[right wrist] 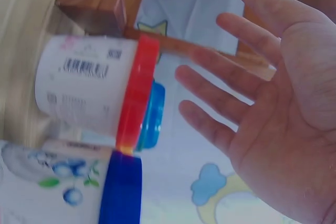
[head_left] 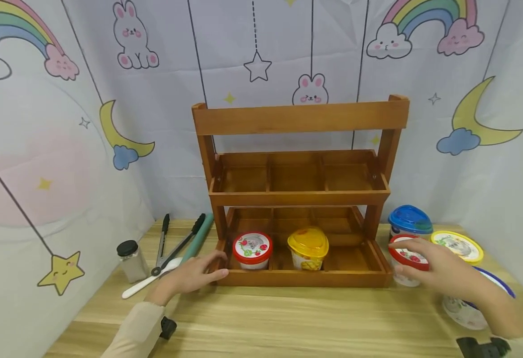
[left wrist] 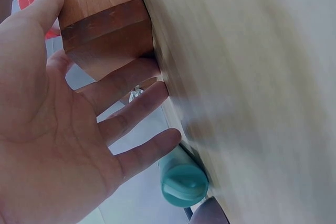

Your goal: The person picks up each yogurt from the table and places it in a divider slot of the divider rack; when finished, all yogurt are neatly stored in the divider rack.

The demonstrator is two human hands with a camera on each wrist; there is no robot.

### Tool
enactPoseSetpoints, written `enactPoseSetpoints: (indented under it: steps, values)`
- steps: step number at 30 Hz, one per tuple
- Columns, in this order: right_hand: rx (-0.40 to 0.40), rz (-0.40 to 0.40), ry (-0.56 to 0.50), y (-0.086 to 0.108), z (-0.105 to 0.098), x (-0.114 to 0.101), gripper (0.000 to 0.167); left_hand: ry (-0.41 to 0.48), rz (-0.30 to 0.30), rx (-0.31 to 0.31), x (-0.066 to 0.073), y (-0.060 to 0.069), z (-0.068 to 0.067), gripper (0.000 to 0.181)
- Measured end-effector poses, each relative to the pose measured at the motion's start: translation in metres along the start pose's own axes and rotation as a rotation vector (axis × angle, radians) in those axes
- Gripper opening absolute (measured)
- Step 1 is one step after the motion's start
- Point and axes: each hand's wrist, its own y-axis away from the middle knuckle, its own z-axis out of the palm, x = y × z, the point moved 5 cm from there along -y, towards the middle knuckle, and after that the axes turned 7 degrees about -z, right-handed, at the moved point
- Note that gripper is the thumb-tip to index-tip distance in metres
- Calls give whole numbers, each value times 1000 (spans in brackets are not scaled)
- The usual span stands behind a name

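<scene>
A two-tier wooden rack (head_left: 299,199) stands on the table. In its lower tier sit a red-lidded cup (head_left: 252,250) and a yellow-lidded cup (head_left: 308,243). My left hand (head_left: 191,274) touches the rack's front left corner; the left wrist view shows its fingers spread around the wooden end (left wrist: 105,24). My right hand (head_left: 449,273) hovers over another red-lidded cup (right wrist: 84,85) right of the rack. In the right wrist view its fingers are extended, apart from that cup, and hold nothing. Beside this cup stands a tub with a dark blue lid (right wrist: 121,192).
At the right are a blue domed-lid cup (head_left: 409,219) and a yellow-rimmed tub (head_left: 458,245). Left of the rack lie tongs (head_left: 176,253), a white-handled utensil (head_left: 142,286) and a green cylindrical thing (head_left: 198,236). A black-capped jar (head_left: 133,266) stands there. Printed cloth (head_left: 252,84) hangs behind.
</scene>
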Motion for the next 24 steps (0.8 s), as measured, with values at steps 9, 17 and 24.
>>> enactPoseSetpoints:
  steps: [9,17,24]
  values:
    - [13,-14,77,14,-18,19,51,2,-3,-6,-1,-1,2,51]
    - [-86,96,66,25,-20,41,64,4,-4,-5,-2,-1,2,52]
    - [-118,179,50,35,-25,60,62,8,-17,-8,-2,-1,1,52]
